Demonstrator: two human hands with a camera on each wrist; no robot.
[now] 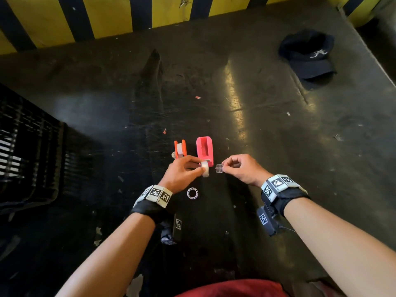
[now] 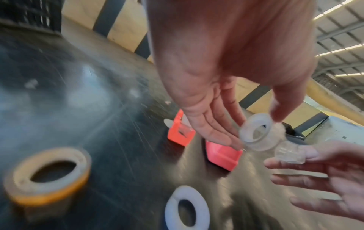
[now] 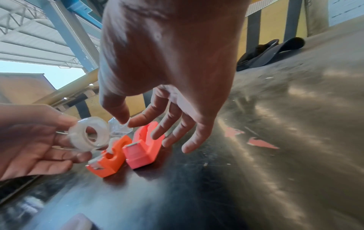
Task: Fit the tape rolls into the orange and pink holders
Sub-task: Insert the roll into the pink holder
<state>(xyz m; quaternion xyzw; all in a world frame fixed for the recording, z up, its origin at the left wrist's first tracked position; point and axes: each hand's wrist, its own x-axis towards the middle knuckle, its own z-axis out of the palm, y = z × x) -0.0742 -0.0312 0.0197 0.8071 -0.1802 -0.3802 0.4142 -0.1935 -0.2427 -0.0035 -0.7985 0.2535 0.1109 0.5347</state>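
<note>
1. Head view: orange holder already has a roll seated, I judge that half done.
2. Pink holder empty, standing just right of the orange one on the table.
3. My left hand pinches the clear tape roll just in front of the pink holder.
4. My right hand pinches a clear hub beside the roll, not yet inserted.
5. Left: hub into roll, roll into pink.

Orange holder, pink holder, clear tape roll — black cap with white lettering, wall striped yellow and black.
</note>
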